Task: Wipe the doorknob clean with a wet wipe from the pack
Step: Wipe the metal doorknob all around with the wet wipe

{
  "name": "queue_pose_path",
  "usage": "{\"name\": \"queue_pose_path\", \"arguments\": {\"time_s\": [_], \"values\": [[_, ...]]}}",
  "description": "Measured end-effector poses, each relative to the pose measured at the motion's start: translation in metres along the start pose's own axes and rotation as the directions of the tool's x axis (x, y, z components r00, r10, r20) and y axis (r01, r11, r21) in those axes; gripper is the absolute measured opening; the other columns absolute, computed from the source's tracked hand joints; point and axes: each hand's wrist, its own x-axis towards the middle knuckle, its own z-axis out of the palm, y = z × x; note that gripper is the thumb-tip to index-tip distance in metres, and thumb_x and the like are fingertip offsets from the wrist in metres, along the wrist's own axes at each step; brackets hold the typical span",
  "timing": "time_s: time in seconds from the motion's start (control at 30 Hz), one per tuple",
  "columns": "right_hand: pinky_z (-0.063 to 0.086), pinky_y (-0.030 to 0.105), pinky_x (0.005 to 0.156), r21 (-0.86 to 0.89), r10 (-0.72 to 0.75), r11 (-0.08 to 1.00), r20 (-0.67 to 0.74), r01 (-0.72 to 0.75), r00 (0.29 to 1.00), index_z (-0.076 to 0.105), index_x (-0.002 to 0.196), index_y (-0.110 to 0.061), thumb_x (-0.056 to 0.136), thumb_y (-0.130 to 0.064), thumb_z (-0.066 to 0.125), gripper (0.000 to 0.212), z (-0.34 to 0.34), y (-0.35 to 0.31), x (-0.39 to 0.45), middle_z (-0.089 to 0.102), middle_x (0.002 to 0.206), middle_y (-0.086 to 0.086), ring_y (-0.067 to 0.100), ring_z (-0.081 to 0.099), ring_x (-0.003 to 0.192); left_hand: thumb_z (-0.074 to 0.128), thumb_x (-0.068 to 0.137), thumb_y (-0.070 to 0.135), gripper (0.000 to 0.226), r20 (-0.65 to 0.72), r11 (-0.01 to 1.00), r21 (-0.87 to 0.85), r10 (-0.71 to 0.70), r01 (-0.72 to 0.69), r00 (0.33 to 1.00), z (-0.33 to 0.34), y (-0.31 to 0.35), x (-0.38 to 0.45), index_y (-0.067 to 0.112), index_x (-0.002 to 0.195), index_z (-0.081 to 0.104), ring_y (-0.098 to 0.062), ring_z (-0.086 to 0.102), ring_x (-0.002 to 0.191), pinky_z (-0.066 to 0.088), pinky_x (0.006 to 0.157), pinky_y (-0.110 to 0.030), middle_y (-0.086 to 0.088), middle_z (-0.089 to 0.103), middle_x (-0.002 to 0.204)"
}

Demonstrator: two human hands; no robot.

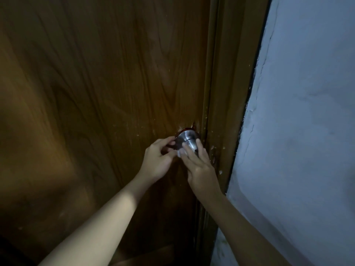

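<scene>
The doorknob (pixel 187 140), a round brushed-metal knob, sat a little right of the frame's centre and just below mid-height, mounted on a brown wood-grain door (pixel 99 89) close to its right edge. Its stem ran out from the door face toward the camera, so the rounded front faced the viewer and slightly upward; a thin seam crossed that front. A reddish ring showed behind it where it met the wood.

The wet wipe (pixel 181 153) was a small crumpled white wad pressed against the lower left part of the knob, mostly hidden by fingers. The right hand (pixel 199 166) came up from the lower right of the frame, its fingers curled over the knob's lower half with the wipe held beneath them against the metal. The left hand (pixel 156 160) reached in from the lower left; its thumb and forefinger were bent toward the knob's left rim, touching it there, while the other fingers were curled in near the wipe. Whether they also pinched the wipe could not be told.

Right of the door ran a brown door frame (pixel 222 104) flecked with pale paint spots, and beyond it a pale bluish plastered wall (pixel 299 116) filled the right side
</scene>
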Motion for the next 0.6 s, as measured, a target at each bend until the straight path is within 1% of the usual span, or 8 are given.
{"name": "queue_pose_path", "arguments": {"time_s": [0.07, 0.2, 0.3, 0.37, 0.43, 0.5, 0.53, 0.6], "values": [[0.030, 0.055, 0.101, -0.006, -0.041, 0.999, -0.075, 0.040, 0.996, 0.060, 0.115, -0.007, 0.080, 0.000, 0.054, 0.036, 0.000, 0.001, -0.009, 0.061, 0.126, 0.013, 0.037, 0.040, 0.127, 0.054, 0.087, 0.008, 0.042, 0.013, 1.000, 0.006, -0.020, 0.020, 1.000, -0.003, -0.002, -0.004, 0.013, 0.129, 0.051, -0.011, 0.053, 0.107, 0.040, 0.080, -0.012, -0.002, 0.057, 0.121], [0.041, 0.044, 0.097, 0.207, 0.228, 0.962, -0.245, -0.179, 0.942, 0.054, 0.121, 0.000, 0.091, -0.007, 0.045, 0.033, -0.014, -0.002, 0.006, 0.057, 0.127, 0.023, 0.034, 0.047, 0.123, 0.054, 0.087, 0.006, 0.044, 0.101, 0.999, 0.000, -0.032, 0.032, 0.994, -0.005, -0.002, -0.007, 0.016, 0.130, 0.049, -0.011, 0.053, 0.108, 0.043, 0.086, -0.019, -0.002, 0.054, 0.126], [0.036, 0.022, 0.099, 0.253, 0.285, 0.931, -0.048, -0.264, 0.957, 0.034, 0.138, -0.004, 0.096, -0.009, 0.041, 0.043, -0.014, -0.006, 0.013, 0.039, 0.145, 0.017, 0.014, 0.036, 0.127, 0.056, 0.087, 0.013, 0.046, 0.158, 0.999, 0.038, 0.001, -0.007, 0.987, 0.000, 0.000, -0.007, 0.019, 0.132, 0.047, -0.012, 0.051, 0.113, 0.039, 0.093, -0.023, 0.000, 0.052, 0.130], [0.039, 0.016, 0.092, 0.298, 0.415, 0.865, 0.029, -0.404, 0.909, 0.027, 0.142, -0.009, 0.096, -0.014, 0.041, 0.048, -0.008, -0.007, 0.009, 0.048, 0.139, 0.014, 0.013, 0.047, 0.122, 0.058, 0.087, 0.019, 0.047, 0.164, 0.996, 0.075, 0.025, -0.038, 0.986, 0.002, 0.002, -0.007, 0.019, 0.133, 0.047, -0.013, 0.051, 0.115, 0.038, 0.094, -0.023, 0.000, 0.051, 0.130], [0.050, 0.019, 0.075, 0.450, 0.594, 0.702, 0.056, -0.552, 0.802, 0.049, 0.127, -0.007, 0.095, -0.016, 0.046, 0.034, -0.006, -0.009, 0.008, 0.068, 0.107, 0.016, 0.022, 0.066, 0.098, 0.058, 0.087, 0.021, 0.048, 0.170, 0.993, 0.109, 0.033, -0.052, 0.985, 0.001, 0.003, -0.006, 0.019, 0.133, 0.046, -0.014, 0.049, 0.118, 0.038, 0.097, -0.026, 0.000, 0.050, 0.132], [0.055, 0.019, 0.066, 0.716, 0.689, 0.343, 0.248, -0.608, 0.681, 0.064, 0.097, -0.004, 0.092, -0.014, 0.051, 0.018, -0.011, -0.015, 0.011, 0.071, 0.092, 0.015, 0.019, 0.070, 0.086, 0.058, 0.086, 0.019, 0.049, 0.182, 0.989, 0.132, 0.040, -0.064, 0.983, -0.001, 0.004, -0.004, 0.019, 0.134, 0.045, -0.015, 0.048, 0.119, 0.038, 0.098, -0.028, -0.001, 0.050, 0.133], [0.057, 0.020, 0.066, 0.789, 0.669, 0.155, 0.359, -0.595, 0.651, 0.066, 0.093, -0.003, 0.091, -0.013, 0.052, 0.017, -0.014, -0.017, 0.012, 0.071, 0.093, 0.015, 0.017, 0.071, 0.085, 0.058, 0.086, 0.017, 0.050, 0.186, 0.988, 0.137, 0.045, -0.071, 0.982, -0.002, 0.005, -0.003, 0.019, 0.134, 0.045, -0.015, 0.048, 0.118, 0.038, 0.098, -0.027, -0.001, 0.050, 0.133], [0.058, 0.020, 0.063, 0.824, 0.587, 0.055, 0.430, -0.564, 0.686, 0.068, 0.095, -0.003, 0.090, -0.014, 0.055, 0.017, -0.022, -0.022, 0.012, 0.073, 0.091, 0.013, 0.016, 0.072, 0.080, 0.057, 0.087, 0.015, 0.049, 0.207, 0.987, 0.136, 0.051, -0.080, 0.977, -0.005, 0.008, -0.001, 0.018, 0.134, 0.045, -0.014, 0.049, 0.117, 0.039, 0.098, -0.027, -0.001, 0.051, 0.132]]}}
